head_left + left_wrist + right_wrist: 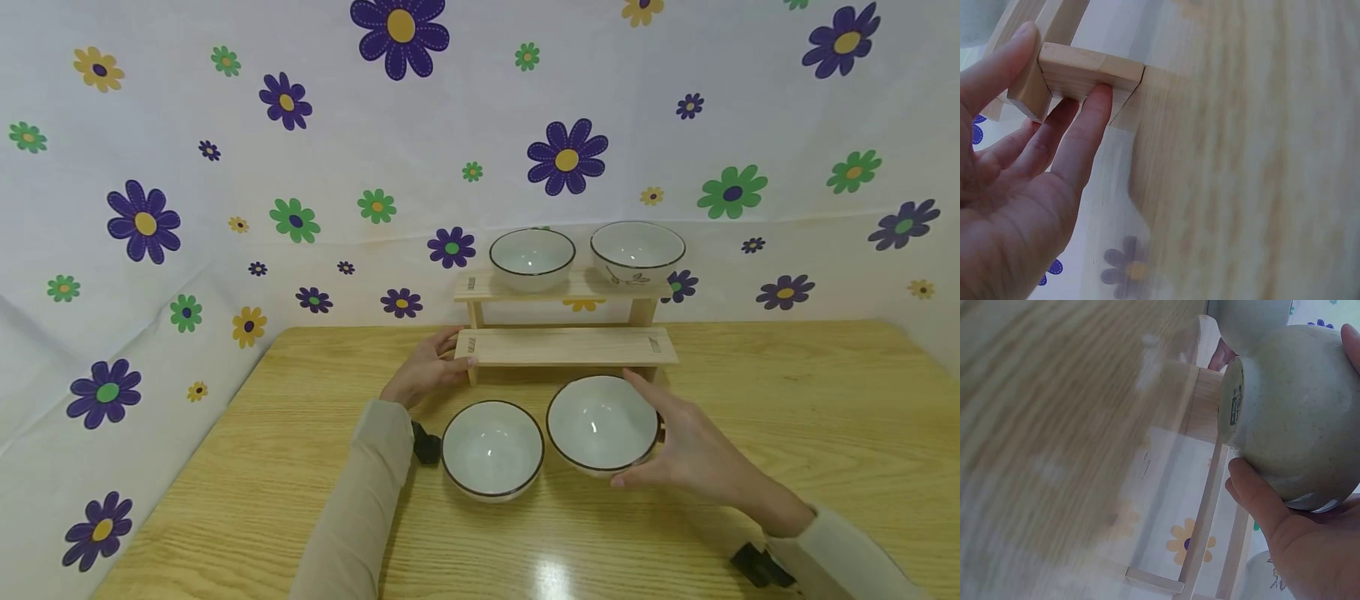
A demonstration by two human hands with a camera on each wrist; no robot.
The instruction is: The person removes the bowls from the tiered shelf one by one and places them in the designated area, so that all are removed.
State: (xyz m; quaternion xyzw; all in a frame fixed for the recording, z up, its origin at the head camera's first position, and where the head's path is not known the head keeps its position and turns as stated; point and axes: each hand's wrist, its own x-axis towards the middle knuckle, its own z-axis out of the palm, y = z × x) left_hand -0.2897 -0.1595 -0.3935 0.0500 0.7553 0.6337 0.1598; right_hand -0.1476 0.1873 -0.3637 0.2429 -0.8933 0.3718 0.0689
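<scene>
My left hand (426,368) grips the left end of a two-tier wooden rack (562,346). In the left wrist view its thumb lies on the lower shelf board (1034,94), with fingertips against the leg (1091,67). My right hand (693,454) holds a white, dark-rimmed bowl (600,421) from its right side, thumb and fingers spread around it. The right wrist view shows this bowl (1304,406) raised over the table, its stamped foot visible. A similar bowl (492,450) stands to its left, by my left forearm.
Two more dark-rimmed bowls, one at left (532,252) and one with a plant motif (637,258), sit on the rack's upper shelf (480,286). Behind the wood-grain table (787,392) hangs a white cloth (465,100) printed with flowers.
</scene>
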